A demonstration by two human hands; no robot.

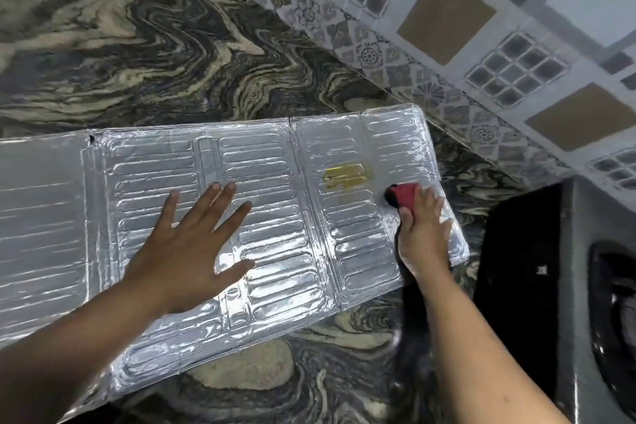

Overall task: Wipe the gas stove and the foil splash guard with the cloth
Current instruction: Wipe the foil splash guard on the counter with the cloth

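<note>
So the ribbed silver foil splash guard (268, 203) lies flat on the swirly marble counter (172, 55). Left hand (192, 244) presses it, fingers spread straight. Right hand (421, 227) grips a red cloth (404, 194) at the guard's right end, near a yellow stain (347, 175).

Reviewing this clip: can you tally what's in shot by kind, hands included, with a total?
Hands: 2, left hand pressed flat on the guard, right hand holding the cloth
Foil splash guard: 1, lying flat on the counter
Red cloth: 1
Gas stove: 1, at the right edge
Yellow stain on the guard: 1
Total: 6
</note>
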